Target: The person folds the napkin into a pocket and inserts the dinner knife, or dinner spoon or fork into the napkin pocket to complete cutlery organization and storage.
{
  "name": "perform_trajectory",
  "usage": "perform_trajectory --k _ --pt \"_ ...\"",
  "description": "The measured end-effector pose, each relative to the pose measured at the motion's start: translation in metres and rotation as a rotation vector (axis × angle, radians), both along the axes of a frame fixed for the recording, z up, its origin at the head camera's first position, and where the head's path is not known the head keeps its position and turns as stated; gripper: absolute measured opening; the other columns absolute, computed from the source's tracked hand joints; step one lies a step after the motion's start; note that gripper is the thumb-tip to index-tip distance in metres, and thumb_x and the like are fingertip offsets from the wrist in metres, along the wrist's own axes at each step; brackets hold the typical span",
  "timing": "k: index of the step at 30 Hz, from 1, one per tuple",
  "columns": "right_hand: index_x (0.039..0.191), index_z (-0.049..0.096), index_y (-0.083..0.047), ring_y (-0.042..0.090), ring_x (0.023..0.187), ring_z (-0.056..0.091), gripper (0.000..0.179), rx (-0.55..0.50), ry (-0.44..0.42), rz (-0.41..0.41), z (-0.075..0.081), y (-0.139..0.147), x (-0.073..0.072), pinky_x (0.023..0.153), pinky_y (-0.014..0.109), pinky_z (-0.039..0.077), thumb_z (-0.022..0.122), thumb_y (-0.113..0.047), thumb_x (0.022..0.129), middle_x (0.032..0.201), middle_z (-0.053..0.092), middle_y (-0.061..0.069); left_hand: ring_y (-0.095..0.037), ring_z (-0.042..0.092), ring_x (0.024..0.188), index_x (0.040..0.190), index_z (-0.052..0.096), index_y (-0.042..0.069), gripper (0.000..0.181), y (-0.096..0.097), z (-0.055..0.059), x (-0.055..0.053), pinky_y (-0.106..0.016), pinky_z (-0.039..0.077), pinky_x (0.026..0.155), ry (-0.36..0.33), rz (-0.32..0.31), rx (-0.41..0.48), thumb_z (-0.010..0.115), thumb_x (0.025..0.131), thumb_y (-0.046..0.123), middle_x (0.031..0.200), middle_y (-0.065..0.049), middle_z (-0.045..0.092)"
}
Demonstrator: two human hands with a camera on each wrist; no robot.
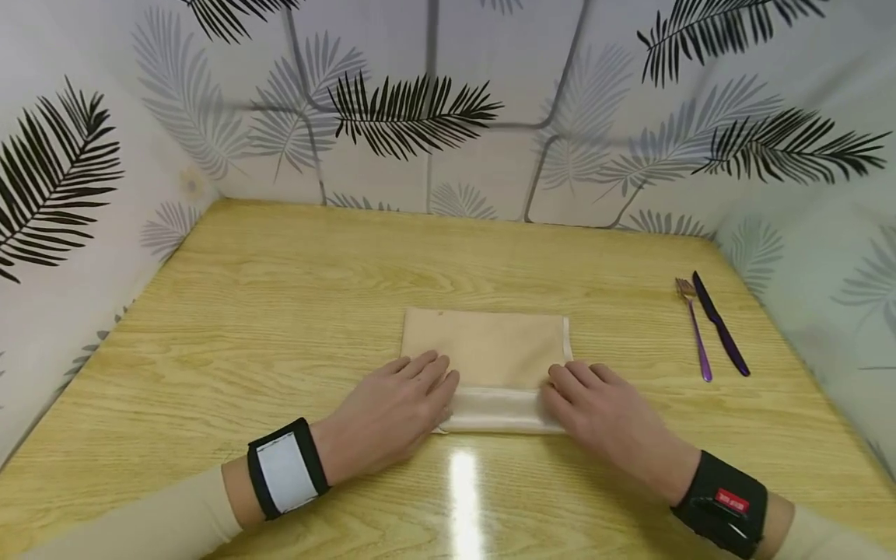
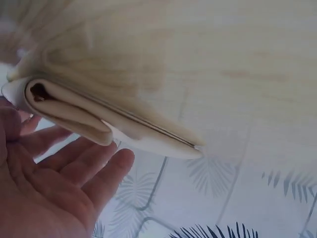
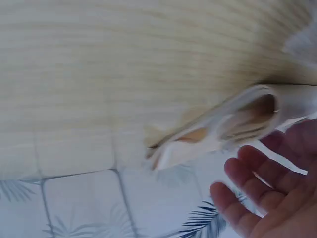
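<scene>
A beige cloth napkin (image 1: 493, 346), folded into a rectangle, lies on the wooden table in front of me. Along its near side runs a shiny pale fold (image 1: 498, 411). At the left end of this fold, my left hand (image 1: 395, 404) holds the cloth, with its fingers reaching over the top. My right hand (image 1: 616, 416) grips the right end with bent fingers; its thumb is mostly hidden. In the left wrist view the napkin's layers (image 2: 74, 116) form a loose loop at the edge. The right wrist view shows a similar rounded fold (image 3: 252, 116) beside the fingers.
A purple-handled fork (image 1: 698, 342) and a dark knife (image 1: 724, 330) lie side by side on the right of the wooden table (image 1: 266, 311). Leaf-patterned curtains (image 1: 476, 171) hang behind the table and along both sides. A bright light reflection crosses the near tabletop.
</scene>
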State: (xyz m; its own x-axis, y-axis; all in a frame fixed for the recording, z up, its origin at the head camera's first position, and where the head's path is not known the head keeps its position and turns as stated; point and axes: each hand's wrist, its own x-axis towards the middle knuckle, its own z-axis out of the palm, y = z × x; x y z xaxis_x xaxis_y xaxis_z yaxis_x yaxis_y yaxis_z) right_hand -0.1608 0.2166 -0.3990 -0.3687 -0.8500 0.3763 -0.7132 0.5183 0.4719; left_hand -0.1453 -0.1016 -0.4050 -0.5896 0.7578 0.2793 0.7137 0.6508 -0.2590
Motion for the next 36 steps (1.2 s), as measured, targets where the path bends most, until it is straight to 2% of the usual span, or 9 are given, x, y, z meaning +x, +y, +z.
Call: perform_trajectory --k 3,5,7,10,13,21,25,31,36 --pt "0.118 0.066 -0.001 0.030 0.112 0.065 0.055 -0.002 -0.062 -0.015 0.003 -0.014 0.007 0.089 0.044 0.056 0.017 -0.026 0.114 0.120 0.067 0.014 -0.031 0.045 0.146 0.149 0.049 0.007 0.055 0.009 0.005 -0.005 -0.047 0.045 0.113 -0.108 0.002 -0.046 0.035 0.110 0.043 0.156 -0.017 0.048" --pt "0.135 0.059 0.000 0.031 0.132 0.057 0.058 0.024 -0.203 -0.033 0.006 -0.025 0.014 0.103 0.049 0.050 0.022 -0.038 0.113 0.141 0.060 0.016 -0.030 0.035 0.153 0.155 0.041 0.008 0.062 0.016 0.007 -0.008 -0.049 0.039 0.118 -0.176 -0.002 -0.087 0.028 0.110 0.048 0.162 -0.017 0.038" --pt "0.153 0.043 -0.002 0.031 0.150 0.038 0.066 0.063 -0.395 -0.066 0.009 -0.036 0.020 0.116 0.052 0.039 0.025 -0.050 0.110 0.160 0.041 0.016 -0.030 0.026 0.156 0.159 0.033 0.008 0.065 0.021 0.007 -0.011 -0.052 0.034 0.121 -0.233 -0.005 -0.115 0.023 0.110 0.051 0.167 -0.016 0.029" --pt "0.162 0.019 -0.004 0.031 0.160 0.011 0.079 0.113 -0.639 -0.126 0.012 -0.049 0.023 0.124 0.057 0.024 0.027 -0.059 0.107 0.172 0.009 0.015 -0.030 0.017 0.159 0.161 0.024 0.007 0.069 0.025 0.005 -0.014 -0.054 0.029 0.123 -0.287 -0.007 -0.137 0.020 0.109 0.052 0.170 -0.015 0.019" --pt "0.163 0.010 -0.004 0.032 0.160 0.001 0.084 0.141 -0.758 -0.171 0.012 -0.056 0.020 0.125 0.061 0.018 0.025 -0.063 0.105 0.172 -0.004 0.014 -0.030 0.014 0.159 0.162 0.019 0.007 0.071 0.026 0.002 -0.016 -0.055 0.027 0.124 -0.313 -0.001 -0.150 0.019 0.109 0.054 0.171 -0.014 0.015" --pt "0.163 0.003 -0.006 0.033 0.160 0.000 0.087 0.180 -0.804 -0.246 0.000 -0.049 0.013 0.119 0.072 0.016 0.024 -0.066 0.104 0.172 -0.008 0.012 -0.030 0.009 0.160 0.163 0.015 0.007 0.076 0.025 -0.005 -0.019 -0.055 0.021 0.126 -0.355 -0.014 -0.159 0.016 0.107 0.059 0.171 -0.014 0.009" --pt "0.163 0.004 -0.005 0.033 0.160 -0.001 0.086 0.155 -0.805 -0.234 -0.004 -0.041 0.009 0.122 0.069 0.013 0.026 -0.064 0.105 0.172 -0.007 0.013 -0.029 0.008 0.160 0.163 0.011 0.006 0.079 0.024 -0.007 -0.020 -0.053 0.018 0.127 -0.357 -0.008 -0.150 0.016 0.106 0.061 0.172 -0.013 0.008" --pt "0.164 0.006 -0.007 0.031 0.160 -0.002 0.077 0.113 -0.891 -0.225 -0.005 -0.026 0.005 0.125 0.060 0.010 0.030 -0.055 0.108 0.172 -0.005 0.011 -0.029 0.006 0.160 0.163 0.009 0.005 0.080 0.017 -0.010 -0.021 -0.052 0.016 0.128 -0.382 -0.008 -0.133 0.016 0.106 0.061 0.172 -0.013 0.007" --pt "0.163 0.007 -0.006 0.031 0.161 0.000 0.074 0.097 -0.856 -0.247 -0.008 -0.016 0.004 0.126 0.056 0.012 0.030 -0.050 0.109 0.173 -0.003 0.011 -0.028 0.003 0.161 0.164 0.007 0.007 0.076 0.011 -0.009 -0.022 -0.051 0.013 0.129 -0.424 -0.014 -0.123 0.015 0.107 0.058 0.172 -0.012 0.003"
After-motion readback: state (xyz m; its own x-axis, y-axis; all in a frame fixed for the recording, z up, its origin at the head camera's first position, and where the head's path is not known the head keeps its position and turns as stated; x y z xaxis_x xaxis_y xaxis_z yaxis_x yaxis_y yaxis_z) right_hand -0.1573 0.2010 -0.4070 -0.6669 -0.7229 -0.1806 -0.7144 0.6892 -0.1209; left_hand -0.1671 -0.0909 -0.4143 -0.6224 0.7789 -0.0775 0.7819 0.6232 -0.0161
